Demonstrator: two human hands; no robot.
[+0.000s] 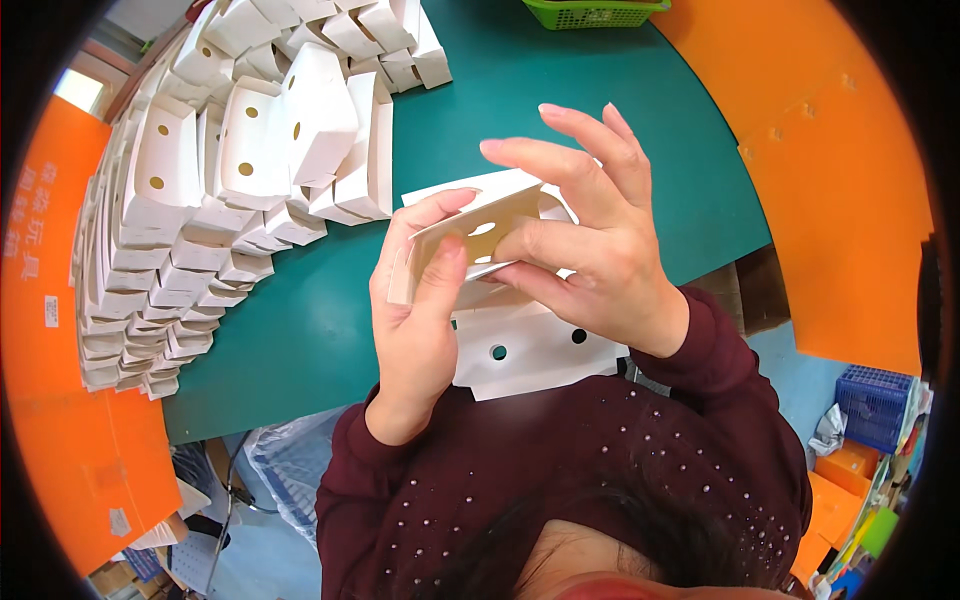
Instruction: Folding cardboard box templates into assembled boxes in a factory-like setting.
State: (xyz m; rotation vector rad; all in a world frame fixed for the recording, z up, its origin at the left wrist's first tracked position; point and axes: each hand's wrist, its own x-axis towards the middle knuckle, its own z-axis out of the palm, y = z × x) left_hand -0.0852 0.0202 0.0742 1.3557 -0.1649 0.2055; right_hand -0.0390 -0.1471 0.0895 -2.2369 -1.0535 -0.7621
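A partly folded white cardboard box (480, 222) with round holes is held above the near part of the table. My left hand (418, 290) grips its left end, thumb on the inside and fingers around the outer wall. At its right end, my right hand (600, 240) pinches a part of the box between thumb and index finger. The other fingers of that hand are raised and spread. Under my hands lies a flat white cardboard blank (540, 350) with round holes, close against my body at the table's near edge.
Stacked folded white boxes (160, 190) fill the left of the green table (500, 110). A green basket (595, 12) stands at the far edge. Orange panels (830, 170) flank the table on both sides. A blue crate (872, 405) sits at the lower right.
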